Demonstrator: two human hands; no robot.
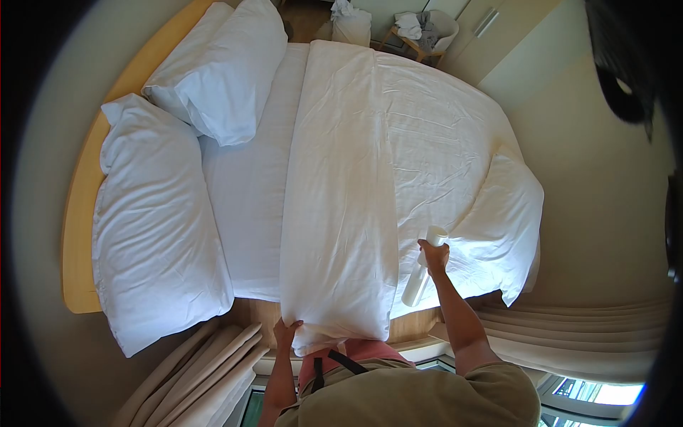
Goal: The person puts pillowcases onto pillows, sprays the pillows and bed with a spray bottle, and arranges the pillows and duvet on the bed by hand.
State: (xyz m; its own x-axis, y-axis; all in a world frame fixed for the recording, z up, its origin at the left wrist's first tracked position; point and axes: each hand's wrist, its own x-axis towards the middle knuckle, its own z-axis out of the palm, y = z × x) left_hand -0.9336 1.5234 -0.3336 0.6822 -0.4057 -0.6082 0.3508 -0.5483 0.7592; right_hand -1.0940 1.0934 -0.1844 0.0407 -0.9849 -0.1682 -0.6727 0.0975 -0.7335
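Observation:
My right hand (pixel 435 257) is wrapped round a long white cylinder (pixel 415 287) with a wider, round upper end. It is held at a slant over the near right part of the bed; its exact kind is unclear. My left hand (pixel 287 333) is at the near edge of the white duvet (pixel 338 199), fingers closed on its side by the corner of the folded-back band. That band runs across the bed from the near side to the far side. To its left shows the white bottom sheet (pixel 245 206).
Two white pillows (pixel 153 228) lean near the wooden headboard (pixel 80 235), and another (pixel 501 213) lies at the foot. Beige curtains (pixel 206 377) hang on both near sides, by windows. At the back stands a chair (pixel 445 32) with cloths on it.

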